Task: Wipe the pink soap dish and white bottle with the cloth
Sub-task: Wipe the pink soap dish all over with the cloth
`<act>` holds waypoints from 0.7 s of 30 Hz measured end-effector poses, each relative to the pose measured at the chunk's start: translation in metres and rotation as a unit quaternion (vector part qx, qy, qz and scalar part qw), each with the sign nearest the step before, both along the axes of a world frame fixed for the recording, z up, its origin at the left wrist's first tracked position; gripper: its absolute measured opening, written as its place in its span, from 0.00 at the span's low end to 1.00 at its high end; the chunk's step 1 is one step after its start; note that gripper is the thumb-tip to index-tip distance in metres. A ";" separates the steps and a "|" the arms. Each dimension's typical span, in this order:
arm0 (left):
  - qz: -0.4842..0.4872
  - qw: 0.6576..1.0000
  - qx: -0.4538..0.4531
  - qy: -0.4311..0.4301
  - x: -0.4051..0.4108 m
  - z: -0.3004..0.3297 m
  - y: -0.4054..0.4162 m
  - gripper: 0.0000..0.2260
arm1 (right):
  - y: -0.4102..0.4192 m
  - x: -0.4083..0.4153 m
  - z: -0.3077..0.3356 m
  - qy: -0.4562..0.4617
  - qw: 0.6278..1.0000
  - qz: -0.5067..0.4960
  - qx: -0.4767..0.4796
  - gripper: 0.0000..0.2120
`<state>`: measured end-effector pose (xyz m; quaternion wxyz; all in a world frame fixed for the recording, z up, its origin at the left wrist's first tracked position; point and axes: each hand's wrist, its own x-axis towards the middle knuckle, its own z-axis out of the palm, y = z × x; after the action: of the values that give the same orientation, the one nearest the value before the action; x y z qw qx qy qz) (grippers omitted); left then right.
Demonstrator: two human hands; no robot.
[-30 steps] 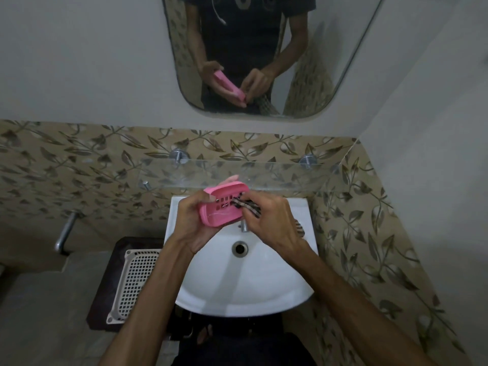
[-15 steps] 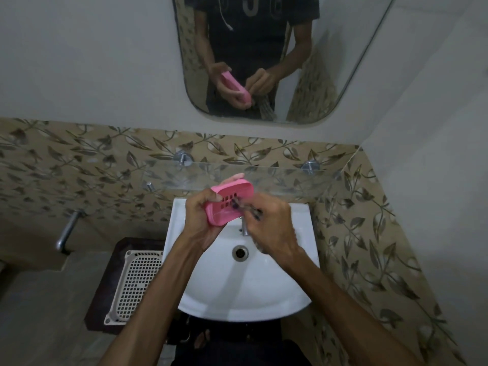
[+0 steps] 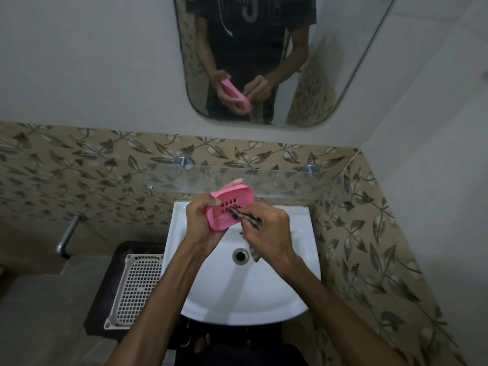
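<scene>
Over a white washbasin (image 3: 245, 291), a person's left hand (image 3: 202, 228) grips a pink soap dish (image 3: 229, 208), fingers curled round its far edge and thumb along the near side, tilting its slotted inside toward the wearer. The right hand (image 3: 266, 229) pinches a dark checked cloth (image 3: 244, 217), bunched in curled fingers, and presses a corner of it into the dish near the drain slots; a loose end of the cloth hangs below the hand, close to the basin's drain (image 3: 240, 255). The dish is held in the air above the back of the basin, just in front of a clear glass shelf (image 3: 285, 182) fixed to the leaf-patterned tiles (image 3: 79, 175) on metal studs. Whether the cloth reaches the dish floor or only its rim is hard to judge, since the fingers cover the contact. A mirror (image 3: 264, 62) on the grey wall above reflects the same pair of hands, the pink dish and the trailing cloth against a dark printed T-shirt. To the left of the basin a white perforated plastic tray (image 3: 134, 289) lies on a dark surface, and a metal tap (image 3: 67, 235) projects from the tiled wall farther left. Both forearms reach in from the bottom edge of the view.
</scene>
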<state>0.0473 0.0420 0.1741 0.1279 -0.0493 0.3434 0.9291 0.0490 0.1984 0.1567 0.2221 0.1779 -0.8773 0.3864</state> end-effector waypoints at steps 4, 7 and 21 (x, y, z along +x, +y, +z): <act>0.014 1.000 0.006 -0.016 0.002 -0.001 0.004 0.33 | 0.001 -0.001 -0.002 -0.010 0.998 -0.042 -0.037 0.07; 0.023 0.999 0.017 -0.036 0.002 -0.002 0.004 0.32 | -0.002 0.005 -0.003 -0.042 0.998 -0.018 -0.052 0.05; 0.032 0.999 0.032 -0.030 0.000 -0.003 0.007 0.35 | -0.009 0.009 0.000 -0.025 0.998 -0.001 -0.049 0.11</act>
<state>0.0472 0.0487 0.1714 0.1100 -0.0837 0.3079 0.9413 0.0585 0.1893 0.1563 0.2088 0.1559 -0.8630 0.4329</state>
